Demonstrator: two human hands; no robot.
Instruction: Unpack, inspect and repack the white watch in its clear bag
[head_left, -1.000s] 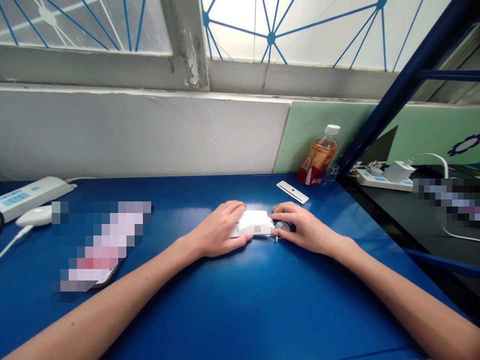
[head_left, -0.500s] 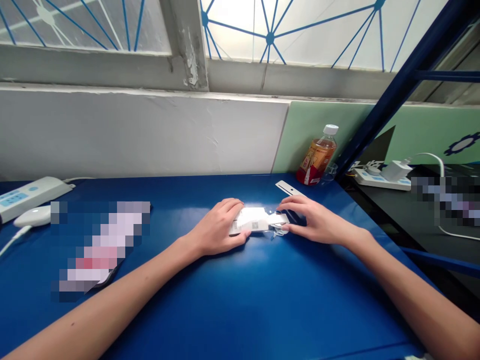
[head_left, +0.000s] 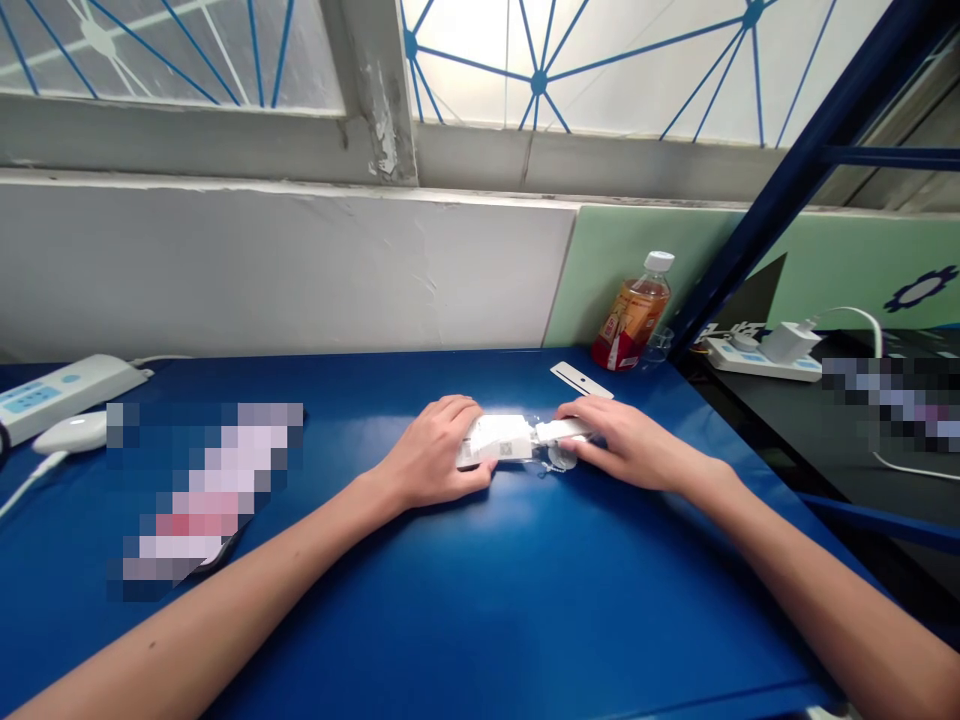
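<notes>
My left hand [head_left: 439,450] is closed over the left end of a small white packet [head_left: 499,437] lying on the blue table. A printed square code shows on the packet, and shiny clear plastic lies around its right end. My right hand [head_left: 615,440] pinches a narrow white strip [head_left: 559,430] at that end, thumb below and fingers above. Under the strip, by my right thumb, sits a small roundish clear piece [head_left: 561,458]; what it is I cannot make out. Behind my right hand lies a flat white card [head_left: 581,380] with a dark line and a dot.
A drink bottle [head_left: 634,315] with a white cap stands at the back right. On the left are a power strip [head_left: 71,390], a white plug-like device [head_left: 71,432] with a cable, and a blurred-out phone-like object [head_left: 206,490]. A blue metal post [head_left: 780,210] slants up at the right.
My right hand has closed on the white strip, and the strip now reaches further right, between thumb and fingers. My left hand stays on the packet.
</notes>
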